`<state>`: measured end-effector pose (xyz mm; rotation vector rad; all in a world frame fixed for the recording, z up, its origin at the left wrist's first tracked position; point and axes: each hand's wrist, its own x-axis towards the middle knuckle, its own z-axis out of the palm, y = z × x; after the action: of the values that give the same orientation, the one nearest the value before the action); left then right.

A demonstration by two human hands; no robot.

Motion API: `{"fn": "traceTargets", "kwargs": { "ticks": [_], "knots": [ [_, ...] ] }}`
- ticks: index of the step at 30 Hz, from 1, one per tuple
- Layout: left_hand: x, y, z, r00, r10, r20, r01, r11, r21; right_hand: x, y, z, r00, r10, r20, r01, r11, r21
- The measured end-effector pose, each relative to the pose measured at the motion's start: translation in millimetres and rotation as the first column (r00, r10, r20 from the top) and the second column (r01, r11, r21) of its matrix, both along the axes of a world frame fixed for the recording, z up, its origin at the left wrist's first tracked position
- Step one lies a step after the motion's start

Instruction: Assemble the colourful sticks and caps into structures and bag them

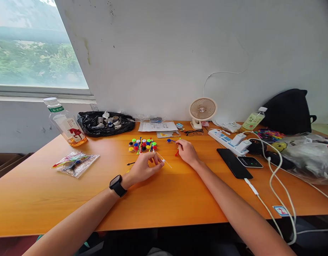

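Note:
My left hand [146, 166], with a black watch on its wrist, pinches a small white plastic piece [163, 161] on a thin white stick above the table. To its right, the fingers of my right hand [187, 151] are closed around a thin stick-like piece with a red end [177, 153]. A blue stick-like piece [169, 141] lies at those fingertips. Beyond my left hand stand several small round pots [136, 145] in many colours, with thin coloured sticks [150, 144] among them. A black arrow-shaped piece [130, 163] rests beside my left wrist.
On the left are a drink bottle [70, 124], a clear plastic packet [75, 163] and a black bag [86, 122] of scraps. A small fan [203, 109], papers and glasses stand at the back. A power strip [228, 142], phone [233, 163] and white cables occupy the right.

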<state>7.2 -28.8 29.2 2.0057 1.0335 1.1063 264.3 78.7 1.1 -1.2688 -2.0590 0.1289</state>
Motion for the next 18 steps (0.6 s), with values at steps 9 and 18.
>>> {"fn": "traceTargets", "kwargs": {
  "ticks": [9, 18],
  "knots": [
    [-3, -3, 1.7, 0.957, -0.093, -0.274, 0.128, 0.985, 0.114, -4, -7, 9, 1.0, 0.003, -0.03, -0.003, 1.0, 0.009],
    [-1, -4, -4.6, 0.939, -0.102, -0.329, 0.13, 0.99, 0.064, -9, -11, 10, 0.987, -0.021, -0.161, 0.009, 0.997, -0.075]
  ]
}}
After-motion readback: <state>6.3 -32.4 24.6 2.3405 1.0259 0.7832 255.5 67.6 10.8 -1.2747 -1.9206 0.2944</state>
